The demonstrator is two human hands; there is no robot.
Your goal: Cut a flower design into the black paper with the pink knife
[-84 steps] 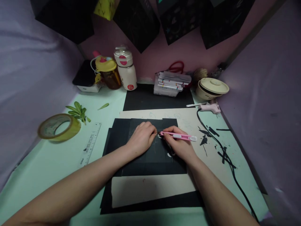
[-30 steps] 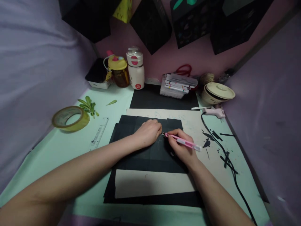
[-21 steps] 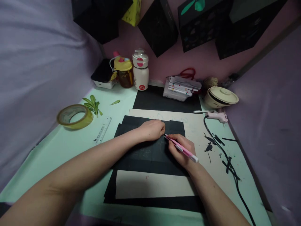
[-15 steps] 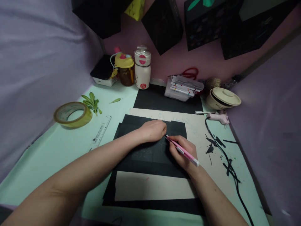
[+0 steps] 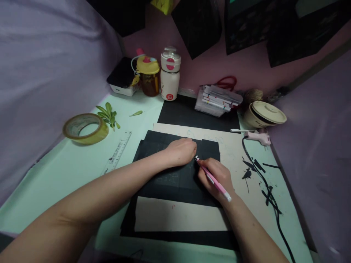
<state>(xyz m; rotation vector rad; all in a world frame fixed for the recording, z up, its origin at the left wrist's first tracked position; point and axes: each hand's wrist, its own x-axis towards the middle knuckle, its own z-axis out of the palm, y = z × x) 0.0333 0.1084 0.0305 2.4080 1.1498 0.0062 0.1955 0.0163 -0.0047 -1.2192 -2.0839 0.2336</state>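
Observation:
My right hand [image 5: 216, 175] holds a slim pink pen-shaped tool [image 5: 215, 180] with a white end, its point down at the black paper [image 5: 181, 190]. Whether that point is a nib or a blade is too small to tell. Beside the tip, my left hand [image 5: 182, 150] rests on the same paper with fingers curled closed; their undersides are hidden. Faint pale lines mark the dark sheet below my left wrist. Under the black sheets lies a whitish card [image 5: 178, 215], showing along the front.
At left are a tape roll [image 5: 87, 137], green leaves [image 5: 108, 115] and a clear ruler [image 5: 117, 151]. Behind stand a white bottle [image 5: 170, 82], a yellow-lidded cup [image 5: 149, 78] and a marker box [image 5: 216, 100]. A corded glue gun [image 5: 257, 137], lidded bowl [image 5: 265, 113] and black scraps [image 5: 248, 173] sit right.
The pink tool's tip has shifted slightly, and its rear end has dipped a little. Both hands keep nearly the same place on the paper. The camera view has tilted slightly downward.

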